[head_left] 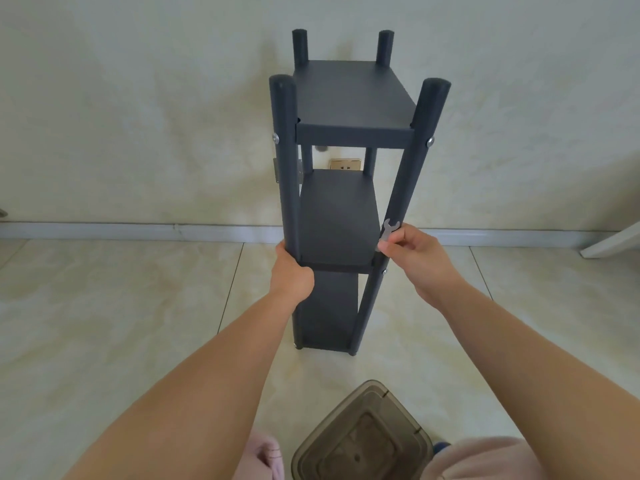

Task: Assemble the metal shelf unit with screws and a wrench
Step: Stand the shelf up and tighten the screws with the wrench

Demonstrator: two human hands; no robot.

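A dark grey metal shelf unit [349,98] with three shelves and four round posts stands upright on the tiled floor against the wall. Silver screw heads [275,138] show on the front posts at the top shelf, and another sits on the right front post below the middle shelf. My left hand [293,271] grips the left front post at the middle shelf's corner. My right hand [414,251] pinches a small flat silver wrench [388,231] against the right front post, just above the middle shelf.
A brown translucent plastic box [363,434] sits on the floor near my knees. A gold wall socket [345,164] shows behind the shelf. A white baseboard [138,231] runs along the wall, and a white furniture edge [613,242] juts in at the right.
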